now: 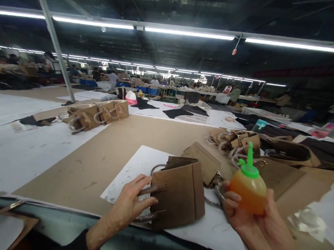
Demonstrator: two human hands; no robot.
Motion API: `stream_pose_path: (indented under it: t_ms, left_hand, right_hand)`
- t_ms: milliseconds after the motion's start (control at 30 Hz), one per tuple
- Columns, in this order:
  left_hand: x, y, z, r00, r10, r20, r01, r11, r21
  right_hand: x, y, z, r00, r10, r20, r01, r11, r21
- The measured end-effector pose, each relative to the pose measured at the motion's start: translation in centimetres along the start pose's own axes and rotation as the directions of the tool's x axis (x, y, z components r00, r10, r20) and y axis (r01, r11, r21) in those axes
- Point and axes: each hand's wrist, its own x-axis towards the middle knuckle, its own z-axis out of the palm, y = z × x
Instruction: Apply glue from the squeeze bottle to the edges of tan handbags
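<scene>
A brown handbag (177, 193) lies on its side near the table's front edge, on a white sheet (135, 167). My left hand (134, 199) is at the bag's left side, thumb and fingers apart around a strap; whether it grips the strap is hard to tell. In my right hand (250, 214) is a squeeze bottle (250, 189) with a green cap and spout, upright and partly filled with orange liquid. Just behind the handbag, another brown bag piece (204, 162) rests close to its right side.
Several brown bags (99, 115) stand at the back left. More bags (237, 141) and brown panels (281, 175) lie at the right. Crumpled clear plastic (308, 222) is at the lower right. Black pieces (183, 111) lie farther back. A metal pole (56, 48) rises at the left.
</scene>
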Motion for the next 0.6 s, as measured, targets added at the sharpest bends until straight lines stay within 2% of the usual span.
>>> stream_pose_path:
  t_ms: [67, 167, 267, 367, 433, 533, 600]
  left_hand:
    - [-0.8, 0.5, 0.1, 0.999, 0.0, 0.034, 0.001, 1.0, -0.03]
    - [-2.5, 0.8, 1.5, 0.994, 0.06, 0.092, -0.053, 0.996, -0.074]
    - [-4.5, 0.7, 2.9, 0.993, 0.048, 0.106, -0.031, 0.988, -0.149]
    - [-4.9, 1.2, 2.7, 0.991, -0.078, 0.111, 0.098, 0.977, -0.189]
    - [-3.6, 2.2, 1.7, 0.979, -0.141, 0.149, 0.168, 0.968, -0.186]
    - [0.4, 4.7, 0.7, 0.951, -0.223, 0.214, 0.257, 0.954, -0.151]
    - [3.5, 6.4, 0.9, 0.934, -0.198, 0.296, 0.235, 0.968, -0.092]
  right_hand:
    - [1.4, 0.7, 2.2, 0.998, -0.038, 0.048, 0.039, 0.999, -0.025]
    - [3.6, 1.2, 4.6, 0.993, -0.064, 0.098, 0.069, 0.996, -0.05]
    - [4.9, 1.4, 5.2, 0.996, -0.06, 0.072, 0.066, 0.995, -0.075]
    - [5.2, 1.6, 4.4, 0.997, -0.062, 0.051, 0.065, 0.996, -0.059]
    - [5.1, 1.7, 3.8, 0.996, -0.074, 0.054, 0.076, 0.996, -0.037]
    - [4.9, 1.9, 3.2, 0.994, -0.088, 0.059, 0.089, 0.996, -0.022]
    - [4.9, 2.0, 3.0, 0.994, -0.089, 0.061, 0.09, 0.996, -0.023]
